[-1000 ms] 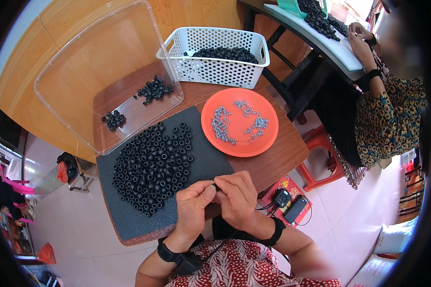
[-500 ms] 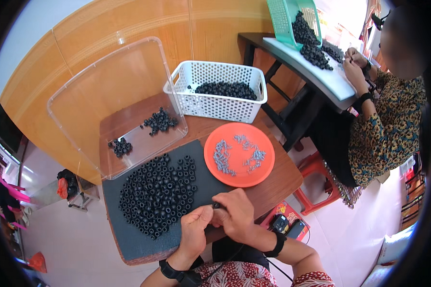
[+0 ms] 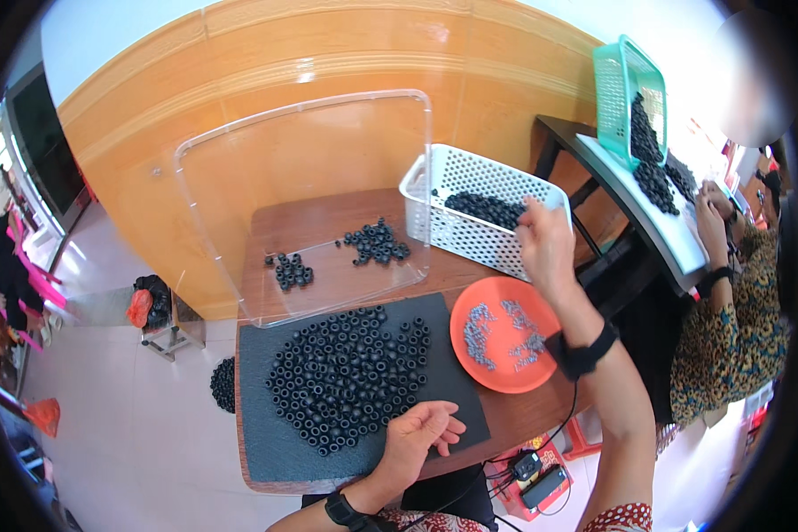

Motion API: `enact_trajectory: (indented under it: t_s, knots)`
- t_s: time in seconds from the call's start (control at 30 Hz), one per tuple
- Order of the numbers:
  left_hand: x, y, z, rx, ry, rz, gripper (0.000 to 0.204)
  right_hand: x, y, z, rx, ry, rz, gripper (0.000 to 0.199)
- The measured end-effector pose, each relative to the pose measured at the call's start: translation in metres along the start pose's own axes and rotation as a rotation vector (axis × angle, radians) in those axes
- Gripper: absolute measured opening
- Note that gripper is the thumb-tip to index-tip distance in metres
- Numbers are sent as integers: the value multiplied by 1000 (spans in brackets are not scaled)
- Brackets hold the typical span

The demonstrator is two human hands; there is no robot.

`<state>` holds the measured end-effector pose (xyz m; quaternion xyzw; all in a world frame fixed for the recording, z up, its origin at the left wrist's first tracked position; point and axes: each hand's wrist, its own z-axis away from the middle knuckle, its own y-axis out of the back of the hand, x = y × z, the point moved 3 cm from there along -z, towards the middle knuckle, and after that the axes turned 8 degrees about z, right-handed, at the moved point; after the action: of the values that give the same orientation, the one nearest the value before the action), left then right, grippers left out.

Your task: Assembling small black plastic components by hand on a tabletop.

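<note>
My right hand reaches over the right end of the white perforated basket, its fingers pinched together at the rim. Whatever is between the fingertips is too small to make out. Inside that basket lies a heap of small black ring-like parts. My left hand rests near the front edge of the dark mat, palm turned inward, fingers loosely bent and apart, with nothing visible in it. Just left of it, many black ring-shaped parts cover the mat. An orange plate with small grey pieces sits below my right forearm.
A transparent plastic bin stands tipped on its side at the back left, with two small groups of black parts in it. At the right, a co-worker's hands are beside a green basket. Cables and a red box are below the table.
My hands have parted. The right one has moved from beside the left, up and away over the white basket, and the left has loosened its fingers. The view has shifted left.
</note>
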<state>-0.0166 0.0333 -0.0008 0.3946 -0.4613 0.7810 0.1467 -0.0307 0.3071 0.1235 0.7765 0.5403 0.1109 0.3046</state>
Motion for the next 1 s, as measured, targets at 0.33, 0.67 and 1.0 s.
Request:
enact_trajectory:
  t_s: [0.33,0.67,1.0]
  knots:
    - [-8,2,1,-69,30,46,25,-145,-152,-8,-471,483,-231,18]
    - [-25,14,0,-122,36,106,25,-152,-209,-3,-727,454,-260,29]
    - [-27,14,-3,-105,82,103,25,-157,-206,-5,-630,416,-307,25]
